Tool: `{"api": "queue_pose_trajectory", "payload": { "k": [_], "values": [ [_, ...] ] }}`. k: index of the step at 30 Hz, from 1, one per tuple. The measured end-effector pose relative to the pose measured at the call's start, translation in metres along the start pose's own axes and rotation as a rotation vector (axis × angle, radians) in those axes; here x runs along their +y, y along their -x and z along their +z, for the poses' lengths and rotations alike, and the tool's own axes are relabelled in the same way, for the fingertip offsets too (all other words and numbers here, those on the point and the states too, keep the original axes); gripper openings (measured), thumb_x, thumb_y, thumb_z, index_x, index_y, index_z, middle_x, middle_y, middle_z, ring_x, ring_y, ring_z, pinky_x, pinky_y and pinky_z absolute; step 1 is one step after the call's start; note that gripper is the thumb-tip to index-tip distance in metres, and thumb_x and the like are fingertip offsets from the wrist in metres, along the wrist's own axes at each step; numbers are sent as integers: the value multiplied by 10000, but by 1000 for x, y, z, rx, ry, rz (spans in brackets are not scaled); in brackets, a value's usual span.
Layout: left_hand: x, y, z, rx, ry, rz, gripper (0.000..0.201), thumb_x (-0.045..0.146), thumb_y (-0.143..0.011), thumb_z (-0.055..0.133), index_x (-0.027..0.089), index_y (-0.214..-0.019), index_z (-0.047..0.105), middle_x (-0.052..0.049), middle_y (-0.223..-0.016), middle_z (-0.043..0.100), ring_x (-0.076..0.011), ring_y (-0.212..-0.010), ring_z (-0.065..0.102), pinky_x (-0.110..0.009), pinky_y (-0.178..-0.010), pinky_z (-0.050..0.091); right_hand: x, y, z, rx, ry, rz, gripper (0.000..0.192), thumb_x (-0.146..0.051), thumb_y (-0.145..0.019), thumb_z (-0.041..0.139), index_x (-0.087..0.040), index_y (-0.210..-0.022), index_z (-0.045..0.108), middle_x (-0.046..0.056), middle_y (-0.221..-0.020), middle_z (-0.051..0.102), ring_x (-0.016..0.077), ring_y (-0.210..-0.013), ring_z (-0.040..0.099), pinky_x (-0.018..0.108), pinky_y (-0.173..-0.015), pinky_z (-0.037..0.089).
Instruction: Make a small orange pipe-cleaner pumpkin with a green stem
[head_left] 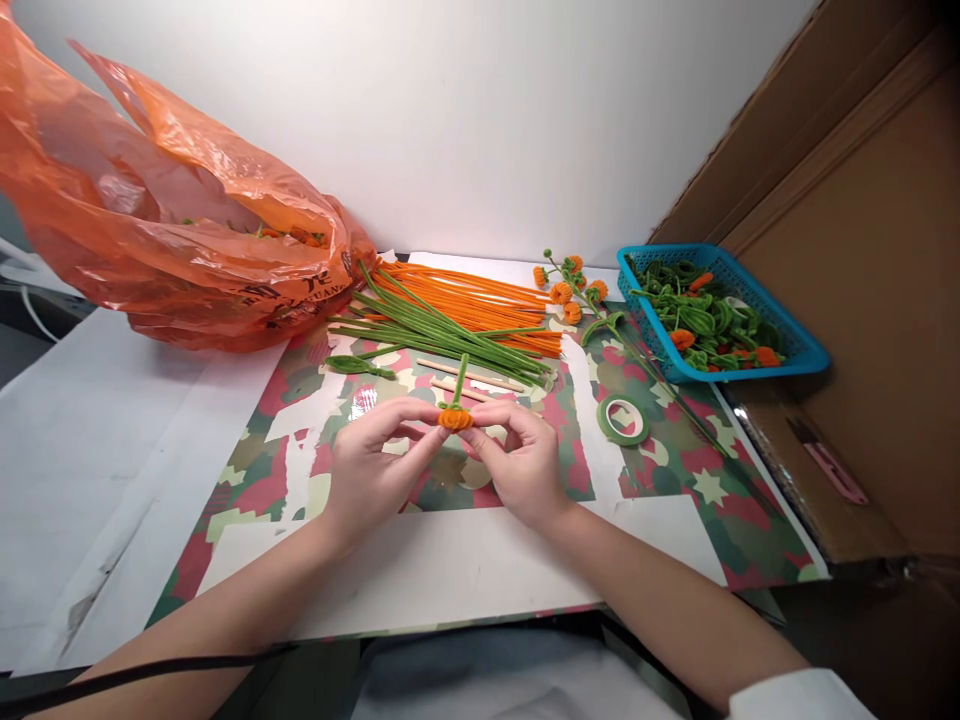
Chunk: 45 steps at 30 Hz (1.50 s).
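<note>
On the counter (112, 440), an orange plastic bag (172, 240) lies far left of the blue basket (806, 352), green and orange pipe cleaners (465, 315) between them, and nearer, left hand (371, 470) and right hand (521, 465) pinch a small orange pumpkin (455, 418), fingers narrowly closed on it.

— What are the hands on?
— The left hand (373, 455) and right hand (517, 462) pinch a small orange pipe-cleaner ball with a green stem (455, 412) between their fingertips, above the camouflage-patterned paper sheet (675, 470) on the tabletop (82, 430).
— And behind them?
— A bundle of green and orange pipe cleaners (465, 315), two thin wooden sticks (469, 375), and a crumpled orange plastic bag (165, 240) at the left.
— To the right?
— A roll of green tape (623, 420), a finished stem of orange blossoms (574, 285), and a blue plastic basket (802, 355) holding green and orange pieces.
</note>
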<state>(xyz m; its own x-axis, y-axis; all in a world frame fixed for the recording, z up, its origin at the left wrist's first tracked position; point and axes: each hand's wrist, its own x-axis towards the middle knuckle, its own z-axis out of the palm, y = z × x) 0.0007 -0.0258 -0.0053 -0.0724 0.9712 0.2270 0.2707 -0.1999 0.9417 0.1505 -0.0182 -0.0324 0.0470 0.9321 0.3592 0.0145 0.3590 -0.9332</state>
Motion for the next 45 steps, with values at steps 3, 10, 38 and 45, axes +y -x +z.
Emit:
{"api": "queue_pose_trajectory", "payload": {
  "k": [3,10,38,45],
  "values": [
    [-4,-2,-2,-47,212,-73,172,295,-736,774,223,-873,698,-47,-959,693,-203,-881,667,-270,-696,594,-2,-3,-8,-11,125,-222,71,-210,-824,702,-273,-844,728,27,-880,759,205,-852,711,383,-770,583],
    [-11,-9,-6,-264,536,-354,288,385,-728,795,221,-953,718,-61,-994,715,-208,-808,716,-246,-598,601,-3,-10,-23,-181,269,-453,211,-139,-850,596,-309,-860,720,23,-991,760,212,-913,710,404,-808,559],
    [-27,-11,4,-248,23,-238,187,343,-741,721,165,-797,707,-57,-777,752,-197,-693,707,-252,-613,553,9,-23,-19,-349,458,-176,123,-214,-849,643,-209,-732,680,32,-757,671,190,-800,613,343,-806,480],
    [-34,-13,7,-234,-100,-137,195,336,-748,654,152,-792,700,-53,-773,750,-188,-669,696,-255,-592,545,9,-21,-17,-377,528,-169,41,-197,-763,661,-199,-803,665,25,-787,670,181,-759,613,304,-747,470]
  ]
}}
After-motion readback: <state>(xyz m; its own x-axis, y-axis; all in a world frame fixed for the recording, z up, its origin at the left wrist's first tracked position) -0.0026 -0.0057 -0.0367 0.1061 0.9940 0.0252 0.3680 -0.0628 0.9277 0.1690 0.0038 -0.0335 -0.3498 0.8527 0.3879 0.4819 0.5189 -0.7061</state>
